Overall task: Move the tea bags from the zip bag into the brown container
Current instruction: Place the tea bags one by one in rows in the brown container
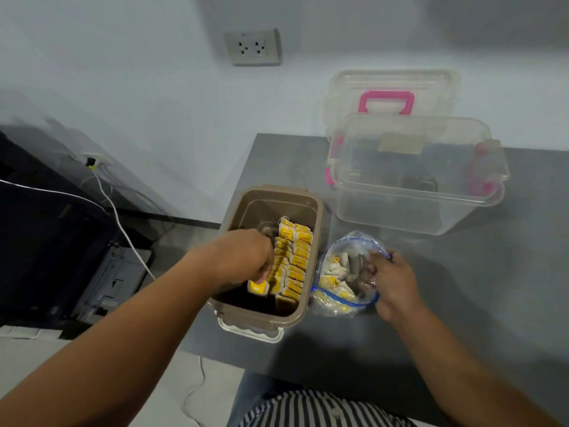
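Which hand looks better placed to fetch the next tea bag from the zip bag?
Probably the right hand: its fingers hold the mouth of the zip bag. The left hand is busy pinching a tea bag in the brown container.

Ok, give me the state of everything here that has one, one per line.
Brown plastic container: lid off, rows of tea bags inside.
Clear zip bag with blue seal: open, tea bags left inside.
Yellow-tagged tea bag: pinched by left hand over the container.
Right hand: gripping the zip bag's mouth.
Clear plastic box with pink latches: open.
Clear lid with pink handle: off, propped against the wall.
Grey wall socket: nothing plugged in.
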A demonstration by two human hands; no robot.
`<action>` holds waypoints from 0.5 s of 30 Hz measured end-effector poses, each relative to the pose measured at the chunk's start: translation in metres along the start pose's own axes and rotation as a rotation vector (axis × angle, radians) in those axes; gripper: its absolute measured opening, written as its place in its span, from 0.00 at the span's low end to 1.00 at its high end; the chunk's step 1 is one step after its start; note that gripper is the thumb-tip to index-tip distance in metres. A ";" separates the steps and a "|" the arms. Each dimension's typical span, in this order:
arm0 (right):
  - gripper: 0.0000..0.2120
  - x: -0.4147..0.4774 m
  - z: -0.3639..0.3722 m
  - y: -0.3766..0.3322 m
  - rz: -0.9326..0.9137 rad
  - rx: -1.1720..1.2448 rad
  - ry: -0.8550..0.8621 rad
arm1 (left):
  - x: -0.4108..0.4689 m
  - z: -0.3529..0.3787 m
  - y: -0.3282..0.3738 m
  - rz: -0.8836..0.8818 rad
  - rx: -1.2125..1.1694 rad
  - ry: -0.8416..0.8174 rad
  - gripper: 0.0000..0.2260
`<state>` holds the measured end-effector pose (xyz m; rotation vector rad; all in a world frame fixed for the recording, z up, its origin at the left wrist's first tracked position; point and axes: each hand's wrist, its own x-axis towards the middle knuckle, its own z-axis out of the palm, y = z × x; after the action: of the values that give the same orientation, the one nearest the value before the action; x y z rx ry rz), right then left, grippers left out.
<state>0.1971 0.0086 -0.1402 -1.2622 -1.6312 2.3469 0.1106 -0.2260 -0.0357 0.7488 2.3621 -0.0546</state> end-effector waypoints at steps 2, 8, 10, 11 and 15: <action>0.02 0.002 -0.001 0.000 0.001 -0.008 -0.005 | 0.006 0.007 0.003 -0.033 0.009 -0.061 0.06; 0.03 0.002 -0.001 -0.002 0.017 -0.012 -0.021 | 0.015 0.016 0.006 -0.009 -0.004 -0.086 0.08; 0.03 0.003 -0.001 -0.001 0.021 -0.028 -0.016 | 0.017 0.019 0.004 -0.001 -0.006 -0.054 0.08; 0.04 0.004 -0.002 -0.001 0.021 -0.035 -0.017 | 0.017 0.020 0.004 0.002 -0.002 -0.037 0.08; 0.04 0.006 -0.002 -0.001 0.015 -0.034 -0.023 | 0.018 0.025 0.001 -0.007 0.014 -0.033 0.07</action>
<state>0.1942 0.0133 -0.1431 -1.2625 -1.6807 2.3614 0.1147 -0.2218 -0.0662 0.7413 2.3354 -0.0864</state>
